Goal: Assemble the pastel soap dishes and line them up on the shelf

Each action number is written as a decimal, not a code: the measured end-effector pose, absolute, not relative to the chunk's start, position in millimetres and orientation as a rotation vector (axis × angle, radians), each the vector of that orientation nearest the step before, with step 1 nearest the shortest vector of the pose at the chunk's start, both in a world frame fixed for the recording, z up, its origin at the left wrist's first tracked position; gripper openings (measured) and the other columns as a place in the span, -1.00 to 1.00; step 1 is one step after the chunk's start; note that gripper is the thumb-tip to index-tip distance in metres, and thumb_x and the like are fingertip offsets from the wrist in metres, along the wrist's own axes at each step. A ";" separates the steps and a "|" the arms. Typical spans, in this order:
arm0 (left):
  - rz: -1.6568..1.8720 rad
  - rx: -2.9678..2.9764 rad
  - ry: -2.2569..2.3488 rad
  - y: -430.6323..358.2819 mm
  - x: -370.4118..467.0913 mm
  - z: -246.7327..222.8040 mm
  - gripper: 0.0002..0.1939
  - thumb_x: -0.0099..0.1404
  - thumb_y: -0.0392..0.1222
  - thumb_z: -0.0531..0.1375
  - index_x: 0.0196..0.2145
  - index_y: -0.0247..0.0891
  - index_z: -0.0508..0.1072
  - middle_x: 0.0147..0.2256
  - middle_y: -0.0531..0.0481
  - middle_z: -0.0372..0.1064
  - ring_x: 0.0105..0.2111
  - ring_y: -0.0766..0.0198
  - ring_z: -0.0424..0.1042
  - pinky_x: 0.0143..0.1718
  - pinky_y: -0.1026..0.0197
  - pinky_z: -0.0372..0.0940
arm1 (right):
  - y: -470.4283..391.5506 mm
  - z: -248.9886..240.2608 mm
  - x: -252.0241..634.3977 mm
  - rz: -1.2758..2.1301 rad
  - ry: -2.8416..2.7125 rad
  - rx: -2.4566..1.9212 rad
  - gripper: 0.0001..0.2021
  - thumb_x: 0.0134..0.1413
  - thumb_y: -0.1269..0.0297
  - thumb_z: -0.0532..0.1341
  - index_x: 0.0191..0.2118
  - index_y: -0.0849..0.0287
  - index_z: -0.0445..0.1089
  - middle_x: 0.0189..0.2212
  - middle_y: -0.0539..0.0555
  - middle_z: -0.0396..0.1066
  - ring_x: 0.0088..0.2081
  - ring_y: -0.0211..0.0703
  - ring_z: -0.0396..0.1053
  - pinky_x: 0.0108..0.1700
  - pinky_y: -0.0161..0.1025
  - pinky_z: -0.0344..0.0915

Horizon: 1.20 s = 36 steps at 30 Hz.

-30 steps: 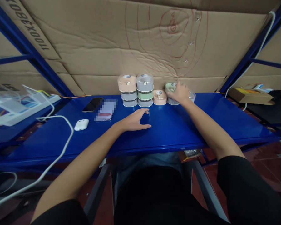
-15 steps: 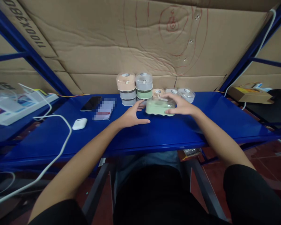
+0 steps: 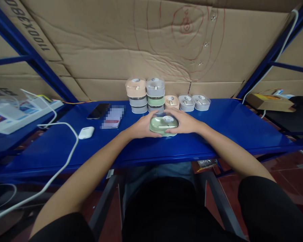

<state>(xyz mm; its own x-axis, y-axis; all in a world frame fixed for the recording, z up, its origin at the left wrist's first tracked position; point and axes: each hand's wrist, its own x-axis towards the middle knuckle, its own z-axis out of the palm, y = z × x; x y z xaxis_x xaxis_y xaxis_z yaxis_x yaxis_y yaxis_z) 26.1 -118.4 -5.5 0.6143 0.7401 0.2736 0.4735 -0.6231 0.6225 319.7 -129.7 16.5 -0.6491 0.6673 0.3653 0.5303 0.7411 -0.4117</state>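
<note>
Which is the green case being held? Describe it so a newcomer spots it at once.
On the blue shelf, in front of the row of cases by the cardboard, the green case sits between both hands. It alone is off the row.

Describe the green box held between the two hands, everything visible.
The green box is a small rounded case with a pale green base and a clear plastic lid bearing a round white sticker. It looks like plastic, closed, lying flat just above or on the blue shelf. The left hand grips its left side, the right hand its right.
</note>
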 end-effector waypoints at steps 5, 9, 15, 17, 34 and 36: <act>0.631 2.483 0.866 -115.0 18.6 -0.3 -0.11 0.24 0.30 0.55 0.43 -0.02 0.54 0.33 -0.23 0.50 0.34 -0.31 0.49 0.46 -0.38 0.32 | -110.7 35.5 368.4 0.417 -2.297 -1.214 -0.20 0.23 -0.34 0.38 0.38 0.12 0.48 0.30 0.34 0.57 0.24 0.44 0.56 0.34 0.41 0.45; 0.536 2.496 0.826 -117.1 17.1 1.1 -0.43 0.39 0.32 0.44 0.23 0.04 0.74 0.38 -0.22 0.43 0.40 -0.28 0.42 0.48 -0.36 0.29 | -103.0 41.3 390.5 0.459 -2.292 -1.484 -0.24 0.26 -0.34 0.36 0.34 0.12 0.52 0.10 0.30 0.67 0.09 0.41 0.61 0.23 0.36 0.51; 0.673 2.419 0.830 -116.1 16.2 2.2 -0.44 0.51 0.37 0.30 0.11 -0.10 0.79 0.31 -0.28 0.51 0.40 -0.25 0.42 0.37 -0.27 0.42 | -103.4 41.3 387.9 0.551 -2.353 -1.525 -0.20 0.21 -0.39 0.39 0.36 0.06 0.54 0.20 0.28 0.65 0.16 0.37 0.62 0.28 0.27 0.52; 0.727 2.411 0.878 -112.1 12.9 4.2 -0.43 0.52 0.37 0.26 0.04 -0.15 0.80 0.29 -0.29 0.52 0.26 -0.17 0.55 0.31 -0.24 0.47 | -102.4 41.7 391.1 0.560 -2.376 -1.524 -0.17 0.14 -0.38 0.43 0.38 0.03 0.53 0.23 0.25 0.65 0.17 0.38 0.62 0.28 0.27 0.53; 0.492 2.538 1.383 -97.2 -32.5 26.4 -0.32 0.38 0.51 0.25 -0.04 -0.15 0.77 0.13 -0.24 0.56 0.13 -0.16 0.57 0.34 -0.19 0.41 | -94.8 31.3 396.8 0.485 -2.566 -1.436 -0.05 -0.17 -0.14 0.66 0.37 0.08 0.55 0.31 0.28 0.60 0.28 0.50 0.56 0.36 0.36 0.50; 0.386 2.518 1.445 -95.6 -36.1 28.3 -0.33 0.29 0.51 0.31 -0.07 -0.14 0.76 0.09 -0.23 0.58 0.09 -0.18 0.58 0.27 -0.15 0.44 | -94.5 31.0 396.8 0.487 -2.572 -1.429 -0.04 -0.16 -0.17 0.65 0.39 0.06 0.54 0.33 0.27 0.59 0.30 0.50 0.55 0.38 0.34 0.49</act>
<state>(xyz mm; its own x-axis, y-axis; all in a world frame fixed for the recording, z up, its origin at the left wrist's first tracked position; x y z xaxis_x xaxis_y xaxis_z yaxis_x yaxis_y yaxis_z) -36.1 -95.6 28.3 0.4843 0.8666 0.1200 0.8109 -0.4961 0.3104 396.8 -94.5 31.0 -0.5312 0.8470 -0.0188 0.7954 0.4909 -0.3554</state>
